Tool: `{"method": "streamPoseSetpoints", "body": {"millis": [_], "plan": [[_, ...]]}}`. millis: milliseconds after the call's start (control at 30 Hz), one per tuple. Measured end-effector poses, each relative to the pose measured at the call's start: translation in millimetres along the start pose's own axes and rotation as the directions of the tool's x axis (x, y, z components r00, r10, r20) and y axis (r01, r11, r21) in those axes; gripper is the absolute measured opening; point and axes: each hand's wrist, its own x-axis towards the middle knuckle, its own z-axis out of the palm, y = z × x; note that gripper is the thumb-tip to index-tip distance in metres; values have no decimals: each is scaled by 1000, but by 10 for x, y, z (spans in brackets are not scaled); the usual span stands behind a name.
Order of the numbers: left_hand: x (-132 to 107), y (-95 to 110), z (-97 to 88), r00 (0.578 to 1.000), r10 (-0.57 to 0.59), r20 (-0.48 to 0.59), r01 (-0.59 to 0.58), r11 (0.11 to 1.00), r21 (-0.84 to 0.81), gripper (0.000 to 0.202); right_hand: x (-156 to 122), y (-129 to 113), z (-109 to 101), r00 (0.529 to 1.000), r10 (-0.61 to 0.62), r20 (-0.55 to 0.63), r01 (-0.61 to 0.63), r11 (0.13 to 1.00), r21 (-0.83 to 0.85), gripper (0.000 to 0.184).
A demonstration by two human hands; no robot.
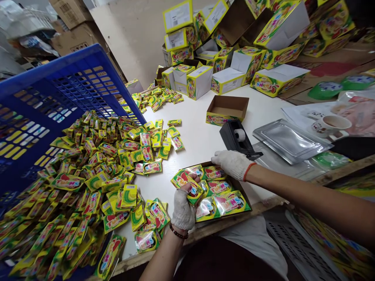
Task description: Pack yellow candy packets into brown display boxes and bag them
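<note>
My left hand (183, 210), in a white knitted glove with bare fingertips, is closed around a small yellow-green candy pack (187, 185). It holds the pack tilted over the left side of an open display box (248, 201). Similar packs (231, 203) lie in rows inside that box. My right hand (234, 164), also gloved, rests at the box's far right corner with its fingers bent over the rim; the fingertips are partly hidden. Just beyond it stands a black tape dispenser (237, 136). Loose packs (156, 214) lie on the table left of my left hand.
A tipped blue plastic crate (108, 74) spills a large heap of packs (88, 168) across the left. An open carton (227, 109) sits farther back, before stacked display boxes (199, 80). At right are a clear plastic tray (293, 138) and a cup (331, 125).
</note>
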Motion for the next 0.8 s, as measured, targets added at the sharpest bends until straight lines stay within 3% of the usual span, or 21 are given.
{"method": "streamPoseSetpoints", "body": {"millis": [233, 400, 533, 633, 800], "plan": [[-18, 1, 7, 1000, 10, -3, -10, 1000, 7, 47, -24, -240, 191, 996, 19, -83, -22, 999, -31, 34], [-26, 9, 24, 1000, 22, -3, -22, 1000, 18, 49, -58, -284, 279, 997, -25, -74, 24, 1000, -12, 34], [-28, 10, 34, 999, 32, 9, -32, 999, -8, 44, -76, -358, 360, 998, 29, -49, -28, 999, 22, 40], [-23, 3, 31, 999, 40, 5, -40, 999, 0, 44, -70, -375, 366, 998, 60, -1, -60, 995, 81, 43], [-10, -10, 14, 1000, 24, 18, -24, 999, -25, 42, -108, -245, 268, 999, 14, 42, -23, 971, 238, 40]]}}
